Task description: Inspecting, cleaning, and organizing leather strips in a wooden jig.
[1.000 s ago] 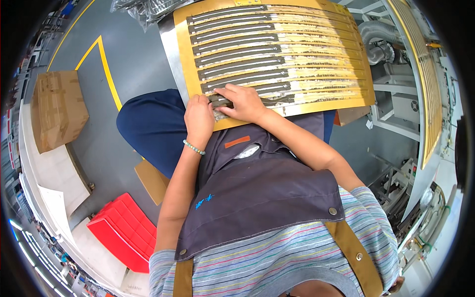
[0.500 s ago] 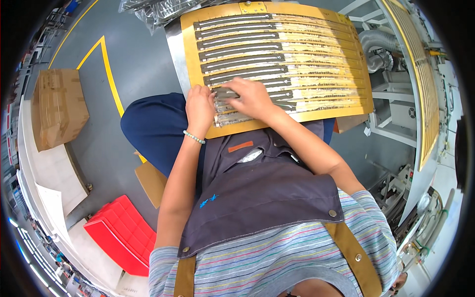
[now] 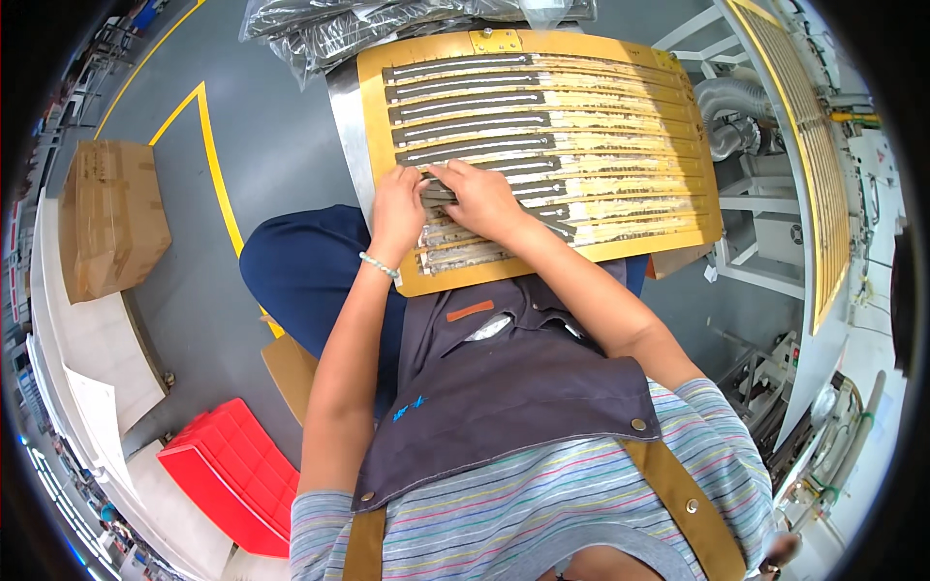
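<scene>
A yellow board (image 3: 383, 145) with several long parallel slots lies in front of me. Dark strips (image 3: 465, 92), each with a pale line along it, fill the left part of the far rows. At the board's left edge, my left hand (image 3: 397, 211) has its fingers bent and closed at the end of a dark strip. The fingertips of my right hand (image 3: 481, 203) press together on that strip, close beside the left ones. Both hands partly cover the strip's end. Below them, the nearest rows (image 3: 460, 254) look pale and patchy.
Clear plastic-wrapped goods (image 3: 339, 44) lie beyond the board. A cardboard box (image 3: 114, 218) and a red crate (image 3: 232, 474) stand at the left. On the right are a white metal frame (image 3: 765, 203), a flexible silver duct (image 3: 727, 102) and another slotted yellow panel (image 3: 799, 126).
My right hand has moved closer to the left, and its fingers, blurred before, now pinch. Both hands sit slightly farther up the board. The whole view has shifted a little.
</scene>
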Demonstrator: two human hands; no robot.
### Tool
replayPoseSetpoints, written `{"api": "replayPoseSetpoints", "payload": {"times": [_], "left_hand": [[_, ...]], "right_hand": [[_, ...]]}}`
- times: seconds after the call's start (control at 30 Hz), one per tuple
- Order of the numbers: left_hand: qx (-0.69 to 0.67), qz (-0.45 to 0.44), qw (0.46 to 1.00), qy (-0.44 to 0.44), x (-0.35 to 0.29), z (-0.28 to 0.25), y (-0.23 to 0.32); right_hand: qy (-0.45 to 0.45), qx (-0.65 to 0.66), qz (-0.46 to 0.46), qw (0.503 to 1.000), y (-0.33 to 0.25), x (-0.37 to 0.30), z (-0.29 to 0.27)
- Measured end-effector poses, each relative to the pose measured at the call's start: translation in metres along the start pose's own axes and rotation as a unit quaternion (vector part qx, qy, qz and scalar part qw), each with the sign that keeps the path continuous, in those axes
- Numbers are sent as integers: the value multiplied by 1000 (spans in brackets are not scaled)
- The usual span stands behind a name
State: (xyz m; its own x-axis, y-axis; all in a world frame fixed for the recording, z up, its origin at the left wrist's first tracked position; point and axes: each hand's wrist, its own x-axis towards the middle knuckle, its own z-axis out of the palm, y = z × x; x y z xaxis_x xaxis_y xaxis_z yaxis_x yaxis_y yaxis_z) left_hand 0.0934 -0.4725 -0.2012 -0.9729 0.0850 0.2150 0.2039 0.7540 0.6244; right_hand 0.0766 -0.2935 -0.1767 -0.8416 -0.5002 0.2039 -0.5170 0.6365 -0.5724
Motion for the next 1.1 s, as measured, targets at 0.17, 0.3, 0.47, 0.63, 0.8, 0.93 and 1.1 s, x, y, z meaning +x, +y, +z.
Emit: {"api": "replayPoseSetpoints", "payload": {"times": [0.17, 0.3, 0.47, 0.63, 0.8, 0.93, 1.1], "left_hand": [[-213, -73, 973, -40, 19, -26, 25], [182, -34, 981, 58, 24, -10, -10], [-2, -13, 1000, -1, 25, 0, -13], [-178, -38, 983, 7, 46, -29, 15], [162, 1, 983, 84, 68, -6, -30], [162, 39, 985, 37, 71, 5, -36], [-237, 5, 969, -64, 72, -15, -7]], "right_hand": [[84, -10, 14, 996, 9, 12, -7], [45, 32, 37, 998, 18, 23, 0], [22, -26, 18, 999, 12, 30, 6], [45, -21, 27, 998, 17, 36, -7], [34, -3, 36, 999, 25, 41, -7], [36, -4, 36, 999, 26, 51, -1], [32, -9, 41, 999, 32, 56, -11]]}}
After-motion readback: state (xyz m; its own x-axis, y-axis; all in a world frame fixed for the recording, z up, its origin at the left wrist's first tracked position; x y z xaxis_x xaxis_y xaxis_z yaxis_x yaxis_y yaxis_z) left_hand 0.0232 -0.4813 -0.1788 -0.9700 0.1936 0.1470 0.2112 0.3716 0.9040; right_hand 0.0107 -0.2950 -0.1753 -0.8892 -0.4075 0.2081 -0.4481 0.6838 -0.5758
